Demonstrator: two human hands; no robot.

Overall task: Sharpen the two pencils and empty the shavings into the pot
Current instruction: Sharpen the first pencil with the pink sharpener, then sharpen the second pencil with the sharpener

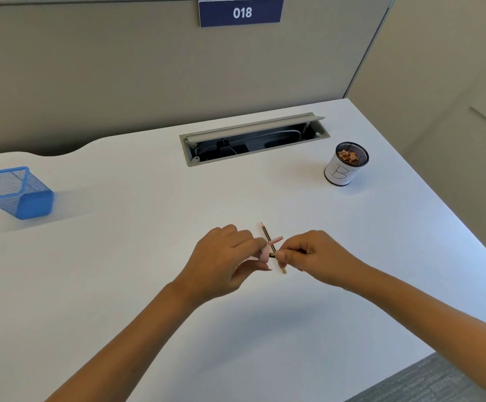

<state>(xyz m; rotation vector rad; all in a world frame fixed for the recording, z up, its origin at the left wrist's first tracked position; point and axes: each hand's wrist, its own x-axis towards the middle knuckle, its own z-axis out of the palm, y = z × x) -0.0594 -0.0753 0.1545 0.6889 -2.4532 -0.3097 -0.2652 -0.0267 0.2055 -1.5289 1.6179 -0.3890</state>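
My left hand (pixel 224 256) grips a small pink sharpener (pixel 265 252), whose pink flap (pixel 276 240) sticks out to the upper right. My right hand (pixel 317 256) pinches a short dark pencil (pixel 273 254) against the sharpener; most of that pencil is hidden in my fingers. A second pencil (pixel 266 232), striped black and yellow, lies on the white desk (pixel 149 256) under both hands, its sharp tip pointing away from me. The black mesh pot (pixel 344 175) with a white paper label stands at the far right and holds brown shavings (pixel 350 156).
A blue mesh pot (pixel 18 195) stands at the desk's left edge. An open grey cable tray (pixel 253 137) is set into the desk at the back. A grey partition with a blue "018" sign (pixel 241 13) stands behind the desk. The desk's right edge runs diagonally, with carpet below.
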